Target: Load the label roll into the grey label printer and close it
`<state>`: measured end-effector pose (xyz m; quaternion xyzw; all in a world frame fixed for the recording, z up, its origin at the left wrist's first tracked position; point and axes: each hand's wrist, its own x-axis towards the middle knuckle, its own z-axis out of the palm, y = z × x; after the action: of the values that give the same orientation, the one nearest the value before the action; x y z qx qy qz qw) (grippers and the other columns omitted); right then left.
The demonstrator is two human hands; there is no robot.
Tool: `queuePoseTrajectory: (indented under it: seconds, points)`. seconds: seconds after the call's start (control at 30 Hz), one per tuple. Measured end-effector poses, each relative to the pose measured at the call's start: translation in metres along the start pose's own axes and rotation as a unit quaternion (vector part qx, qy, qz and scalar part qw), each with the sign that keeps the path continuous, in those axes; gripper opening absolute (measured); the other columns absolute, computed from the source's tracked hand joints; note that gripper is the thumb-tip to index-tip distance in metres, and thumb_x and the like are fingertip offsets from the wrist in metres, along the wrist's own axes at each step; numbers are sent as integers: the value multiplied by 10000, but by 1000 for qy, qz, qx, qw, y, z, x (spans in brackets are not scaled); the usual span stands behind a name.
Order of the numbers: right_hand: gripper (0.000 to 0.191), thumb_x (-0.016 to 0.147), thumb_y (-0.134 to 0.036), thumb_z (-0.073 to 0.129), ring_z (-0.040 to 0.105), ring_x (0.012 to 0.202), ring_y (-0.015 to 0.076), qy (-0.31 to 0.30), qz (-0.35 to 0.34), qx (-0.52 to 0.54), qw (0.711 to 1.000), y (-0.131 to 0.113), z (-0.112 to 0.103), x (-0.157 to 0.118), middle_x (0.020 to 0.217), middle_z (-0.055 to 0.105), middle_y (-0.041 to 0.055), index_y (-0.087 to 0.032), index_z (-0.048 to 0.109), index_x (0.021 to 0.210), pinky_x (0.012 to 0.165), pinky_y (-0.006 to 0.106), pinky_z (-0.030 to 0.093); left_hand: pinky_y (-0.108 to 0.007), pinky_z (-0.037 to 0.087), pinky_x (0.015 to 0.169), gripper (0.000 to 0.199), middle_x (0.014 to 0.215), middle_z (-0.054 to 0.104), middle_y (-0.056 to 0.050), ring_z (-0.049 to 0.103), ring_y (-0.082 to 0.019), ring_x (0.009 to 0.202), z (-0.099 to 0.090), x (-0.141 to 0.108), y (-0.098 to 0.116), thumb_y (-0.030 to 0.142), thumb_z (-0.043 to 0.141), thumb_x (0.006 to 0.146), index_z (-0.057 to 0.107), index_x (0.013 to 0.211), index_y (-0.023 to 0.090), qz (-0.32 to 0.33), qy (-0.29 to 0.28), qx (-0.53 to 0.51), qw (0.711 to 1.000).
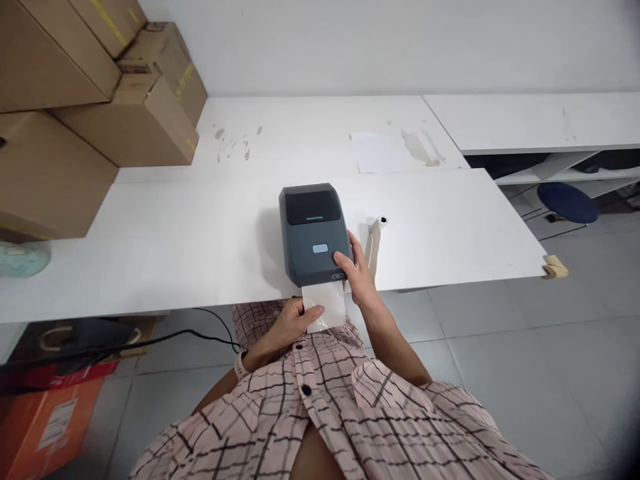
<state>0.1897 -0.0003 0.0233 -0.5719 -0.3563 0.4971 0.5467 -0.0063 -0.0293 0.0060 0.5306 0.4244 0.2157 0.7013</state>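
A dark grey label printer (314, 233) stands near the front edge of the white table. From its front hangs a white label sheet (327, 303), reaching past the table edge. My left hand (295, 321) pinches the left side of this sheet, thumb on top and fingers partly hidden beneath. My right hand (357, 270) grips the printer's front right corner, with the thumb on its top and other fingers along its side. Just right of the printer lies a small white roll (382, 221) with a curled strip of backing paper (374, 250).
Cardboard boxes (135, 123) are stacked on the table's left, near a greenish roll (23, 259). A white paper (376, 152) lies toward the back. A blue stool (567, 202) stands at the right; black cables (185, 332) hang below the table's left side.
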Motion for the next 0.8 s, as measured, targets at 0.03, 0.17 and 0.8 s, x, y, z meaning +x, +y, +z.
queuePoseTrajectory:
  seconds: [0.03,0.17,0.8]
  points:
    - [1058,804,-690,764,470,1539,376,-6,10,3,1000,-4,-1,0,1687,463,132,-269,331,1673,1284,575,395,-297,471,679,528,779,717,-57,586,-180,712,-2,0,0,664,726,828,739,829,137,1,-8,12,1000]
    - [1200,739,-638,852,476,1525,382,-49,24,-32,998,-26,-3,10,1699,438,115,-299,235,1711,1287,582,394,-274,399,621,517,682,605,-10,483,-140,639,-19,-2,4,655,670,876,682,763,151,20,-3,58,998]
    - [1237,747,-587,858,479,1525,376,-76,13,-60,995,-38,0,26,1695,446,102,-303,167,1732,1302,570,375,-522,284,1340,1204,1830,87,-140,159,-371,1685,-19,34,12,577,804,858,17,1733,321,193,209,93,954]
